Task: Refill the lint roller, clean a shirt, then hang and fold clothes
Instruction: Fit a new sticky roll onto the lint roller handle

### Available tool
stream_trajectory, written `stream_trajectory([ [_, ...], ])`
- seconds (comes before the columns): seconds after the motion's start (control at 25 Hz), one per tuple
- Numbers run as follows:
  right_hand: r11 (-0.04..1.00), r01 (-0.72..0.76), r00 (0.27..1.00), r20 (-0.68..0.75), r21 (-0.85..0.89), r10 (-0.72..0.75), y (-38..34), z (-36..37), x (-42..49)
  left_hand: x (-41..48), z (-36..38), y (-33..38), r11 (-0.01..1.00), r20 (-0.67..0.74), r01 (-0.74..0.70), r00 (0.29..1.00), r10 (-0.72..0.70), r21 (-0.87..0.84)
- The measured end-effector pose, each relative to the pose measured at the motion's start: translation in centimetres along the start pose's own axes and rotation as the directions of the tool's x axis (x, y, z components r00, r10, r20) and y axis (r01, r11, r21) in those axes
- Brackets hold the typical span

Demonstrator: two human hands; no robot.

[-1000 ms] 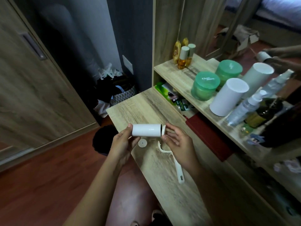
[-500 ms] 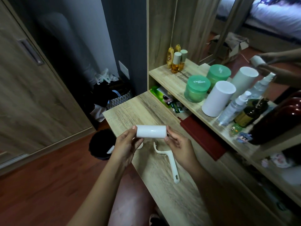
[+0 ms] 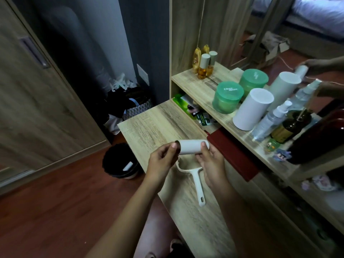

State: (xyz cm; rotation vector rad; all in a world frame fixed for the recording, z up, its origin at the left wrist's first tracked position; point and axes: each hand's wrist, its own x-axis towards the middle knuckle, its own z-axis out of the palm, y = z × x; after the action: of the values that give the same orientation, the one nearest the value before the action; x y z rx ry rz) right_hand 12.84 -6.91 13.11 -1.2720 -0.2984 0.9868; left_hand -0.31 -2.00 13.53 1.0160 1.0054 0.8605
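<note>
Pale wood-grain desk top (image 3: 154, 125) runs beside a raised shelf (image 3: 201, 90), and both hands work just above it. The left hand (image 3: 162, 162) pinches the left end of a white refill roll (image 3: 189, 147) with curled thumb and fingers, and the right hand (image 3: 212, 164) grips the right end, thumb on top. The roll lies level in the air between them, clear of the desk. Under it, flat on the desk, lies the white lint roller handle (image 3: 197, 181), its bare curved frame end below the roll and its grip pointing toward the person. A black bin (image 3: 119, 161) stands on the red-brown floor by the desk's left edge, with a small white tube (image 3: 128, 166) inside. On the shelf stand a green jar (image 3: 228, 97) and a white canister (image 3: 251, 110).
</note>
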Motion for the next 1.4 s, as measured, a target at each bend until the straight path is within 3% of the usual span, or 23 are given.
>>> stream_trajectory([
  [0.08, 0.994, -0.078, 0.996, -0.029, 0.077, 0.081, 0.0, -0.3, 0.3, 1.4, -0.7, -0.6, 0.983, -0.030, -0.050, 0.998, 0.056, 0.176],
  [0.12, 0.990, -0.100, 0.994, -0.034, 0.096, 0.104, -0.1, -0.4, 0.3, 2.5, -1.6, -1.2, 0.927, -0.050, -0.081, 0.993, 0.106, 0.367],
  [0.2, 0.983, -0.131, 0.990, -0.041, 0.132, 0.137, -0.3, -0.8, 0.4, 4.6, -3.8, -3.2, 0.639, 0.002, -0.112, 0.985, 0.170, 0.761],
  [0.24, 0.977, -0.148, 0.987, -0.039, 0.151, 0.155, -0.4, -1.0, 0.5, 5.5, -4.8, -4.5, 0.479, 0.072, -0.139, 0.985, 0.154, 0.867],
  [0.32, 0.968, -0.170, 0.984, -0.022, 0.184, 0.177, -0.7, -1.3, 0.7, 6.8, -6.2, -6.9, 0.226, 0.187, -0.200, 0.979, 0.076, 0.954],
  [0.44, 0.959, -0.192, 0.980, -0.013, 0.207, 0.199, -1.0, -1.9, 1.4, 7.6, -6.7, -9.6, -0.022, 0.284, -0.284, 0.959, -0.003, 0.959],
  [0.52, 0.957, -0.206, 0.977, -0.014, 0.206, 0.213, -1.2, -2.2, 1.8, 7.8, -6.9, -11.0, -0.178, 0.355, -0.342, 0.934, 0.044, 0.923],
  [0.56, 0.954, -0.209, 0.976, -0.010, 0.214, 0.216, -1.2, -2.4, 1.9, 7.8, -6.9, -11.3, -0.197, 0.357, -0.333, 0.928, 0.103, 0.922],
  [0.64, 0.945, -0.219, 0.974, 0.002, 0.243, 0.225, -1.3, -2.7, 2.2, 7.5, -6.1, -10.4, -0.091, 0.293, -0.281, 0.942, 0.166, 0.955],
  [0.68, 0.943, -0.224, 0.973, 0.007, 0.247, 0.230, -1.3, -2.9, 2.3, 7.2, -5.5, -9.3, 0.041, 0.252, -0.263, 0.951, 0.181, 0.964],
  [0.76, 0.949, -0.225, 0.973, 0.011, 0.221, 0.229, -1.1, -3.1, 2.4, 5.8, -3.5, -6.1, 0.415, 0.127, -0.228, 0.958, 0.256, 0.881],
  [0.84, 0.958, -0.214, 0.976, 0.013, 0.193, 0.216, -0.8, -3.1, 2.6, 3.7, -1.1, -2.4, 0.738, 0.010, -0.245, 0.951, 0.308, 0.629],
  [0.88, 0.958, -0.215, 0.976, 0.017, 0.190, 0.215, -0.7, -3.2, 2.7, 2.6, 0.0, -0.8, 0.829, 0.000, -0.293, 0.943, 0.333, 0.477],
  [0.96, 0.957, -0.221, 0.975, 0.023, 0.187, 0.220, -0.4, -3.3, 2.6, 0.7, 1.3, 1.5, 0.871, 0.085, -0.406, 0.913, 0.398, 0.277],
  [1.04, 0.961, -0.221, 0.975, 0.034, 0.167, 0.219, -0.2, -3.3, 2.4, -0.2, 1.7, 2.3, 0.801, 0.229, -0.507, 0.861, 0.454, 0.319],
  [1.12, 0.964, -0.211, 0.978, 0.032, 0.160, 0.208, -0.2, -3.1, 2.1, -0.2, 1.6, 1.9, 0.744, 0.284, -0.542, 0.840, 0.463, 0.390],
  [1.28, 0.975, -0.163, 0.986, 0.001, 0.153, 0.164, -0.5, -2.3, 1.1, -0.3, 1.4, 0.6, 0.697, 0.242, -0.573, 0.817, 0.523, 0.431],
  [1.4, 0.980, -0.131, 0.990, -0.024, 0.153, 0.136, -0.7, -1.9, 0.3, -0.7, 1.3, 0.3, 0.796, 0.138, -0.474, 0.878, 0.458, 0.375],
])
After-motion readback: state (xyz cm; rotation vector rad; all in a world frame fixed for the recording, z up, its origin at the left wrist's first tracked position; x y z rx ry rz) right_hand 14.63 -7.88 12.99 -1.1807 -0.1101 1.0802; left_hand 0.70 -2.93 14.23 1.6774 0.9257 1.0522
